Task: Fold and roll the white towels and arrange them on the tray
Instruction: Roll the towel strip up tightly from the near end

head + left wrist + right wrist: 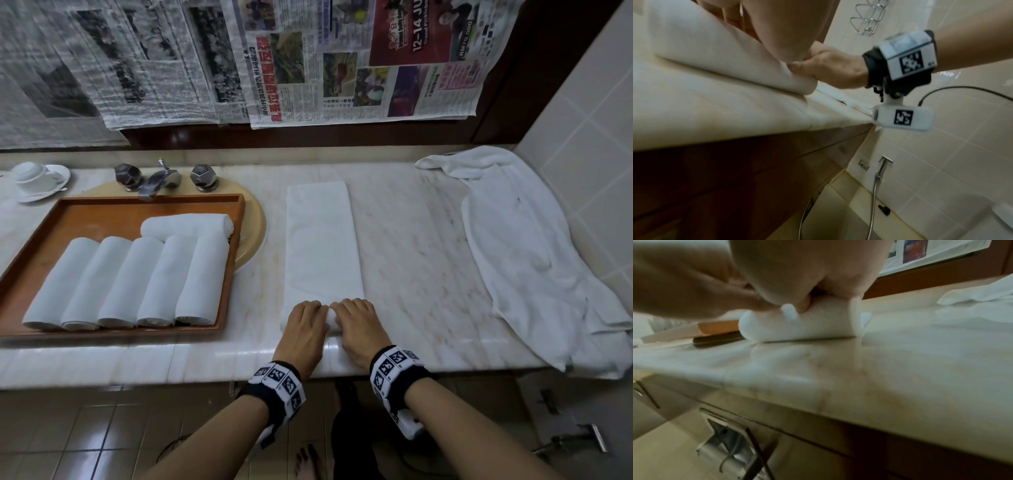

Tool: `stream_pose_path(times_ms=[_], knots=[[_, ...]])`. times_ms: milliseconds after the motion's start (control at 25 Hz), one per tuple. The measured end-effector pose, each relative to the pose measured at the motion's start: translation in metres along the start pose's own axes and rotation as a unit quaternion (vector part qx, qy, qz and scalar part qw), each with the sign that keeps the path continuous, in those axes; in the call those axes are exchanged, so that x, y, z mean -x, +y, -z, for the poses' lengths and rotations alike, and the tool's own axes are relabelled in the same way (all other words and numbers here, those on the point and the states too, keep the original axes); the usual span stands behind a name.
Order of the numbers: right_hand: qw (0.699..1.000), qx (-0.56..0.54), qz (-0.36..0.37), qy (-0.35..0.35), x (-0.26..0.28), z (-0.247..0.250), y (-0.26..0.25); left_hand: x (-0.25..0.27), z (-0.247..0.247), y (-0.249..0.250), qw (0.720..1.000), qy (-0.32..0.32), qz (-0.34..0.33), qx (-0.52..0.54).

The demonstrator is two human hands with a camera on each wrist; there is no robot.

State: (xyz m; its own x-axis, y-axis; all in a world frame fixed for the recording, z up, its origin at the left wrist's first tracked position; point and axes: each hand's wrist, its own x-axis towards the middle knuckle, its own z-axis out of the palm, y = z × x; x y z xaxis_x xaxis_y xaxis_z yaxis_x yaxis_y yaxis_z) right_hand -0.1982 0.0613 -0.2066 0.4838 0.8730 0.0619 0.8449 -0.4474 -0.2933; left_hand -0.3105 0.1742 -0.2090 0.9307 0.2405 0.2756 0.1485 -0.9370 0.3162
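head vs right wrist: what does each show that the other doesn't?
Head only: the tray's contents, six rolled towels, five in a row and one across behind them; the faucet; the cup on its saucer; the flat length of the folded towel not yet rolled.

Right wrist only: the roll's rounded near side, resting on the counter, and the cabinet front below.

Both: left hand and right hand on the roll, the counter, the loose towel at the right, a tray corner.
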Motion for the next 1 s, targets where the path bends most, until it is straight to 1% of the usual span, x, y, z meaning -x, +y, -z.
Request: stream_pose_path(times_ms=[40,160,240,280,360,400,480,560,600,640,720,760,880,920,1000], knots=[[1.0,0.006,-0.008,-0.003,0.001,0.0,-0.001,0.008,-0.003,0.0,1.0,-0.005,-0.011,0.012],[0.999,0.036,-0.025,0.02,0.016,-0.004,-0.011,0.015,-0.006,-0.002,0.999,-0.029,-0.019,0.024],[0.998,0.059,-0.01,0.032,0.03,-0.013,-0.019,0.001,-0.001,-0.005,0.999,-0.047,-0.013,0.022],[0.997,0.066,-0.004,0.027,0.032,-0.015,-0.022,-0.008,0.005,-0.005,0.997,-0.068,-0.008,0.023],[0.998,0.063,-0.012,0.008,0.027,-0.012,-0.021,-0.023,0.01,-0.007,0.994,-0.108,0.005,0.0],[0.998,0.06,-0.015,0.009,0.021,-0.011,-0.017,-0.026,0.011,-0.006,0.993,-0.113,0.024,-0.011],[0.999,0.035,-0.02,0.011,0.005,-0.003,-0.013,-0.022,0.015,0.001,0.995,-0.077,0.062,-0.023],[0.999,0.014,-0.035,-0.036,-0.007,0.01,-0.012,-0.008,0.012,0.011,0.998,-0.031,0.046,-0.027],[0.998,0.016,-0.04,-0.055,-0.01,0.014,-0.013,0.0,0.011,0.014,0.999,-0.019,0.031,-0.024],[0.997,0.013,-0.055,-0.058,-0.011,0.013,-0.013,0.006,0.008,0.015,1.0,-0.015,0.015,-0.019],[0.995,0.005,-0.088,-0.054,-0.006,0.012,-0.018,0.011,0.006,0.011,1.0,-0.02,0.0,-0.013],[0.995,0.009,-0.09,-0.048,0.001,0.011,-0.021,0.009,0.007,0.009,0.999,-0.032,-0.005,-0.017],[0.998,0.051,-0.042,-0.008,0.022,-0.009,-0.022,-0.009,0.01,0.002,0.999,-0.038,-0.014,-0.018],[0.998,0.057,-0.035,-0.009,0.024,-0.011,-0.021,-0.017,0.014,0.002,0.999,-0.045,-0.009,-0.013],[0.998,0.054,-0.035,-0.02,0.016,-0.008,-0.013,-0.03,0.018,0.002,0.996,-0.084,0.015,-0.002]])
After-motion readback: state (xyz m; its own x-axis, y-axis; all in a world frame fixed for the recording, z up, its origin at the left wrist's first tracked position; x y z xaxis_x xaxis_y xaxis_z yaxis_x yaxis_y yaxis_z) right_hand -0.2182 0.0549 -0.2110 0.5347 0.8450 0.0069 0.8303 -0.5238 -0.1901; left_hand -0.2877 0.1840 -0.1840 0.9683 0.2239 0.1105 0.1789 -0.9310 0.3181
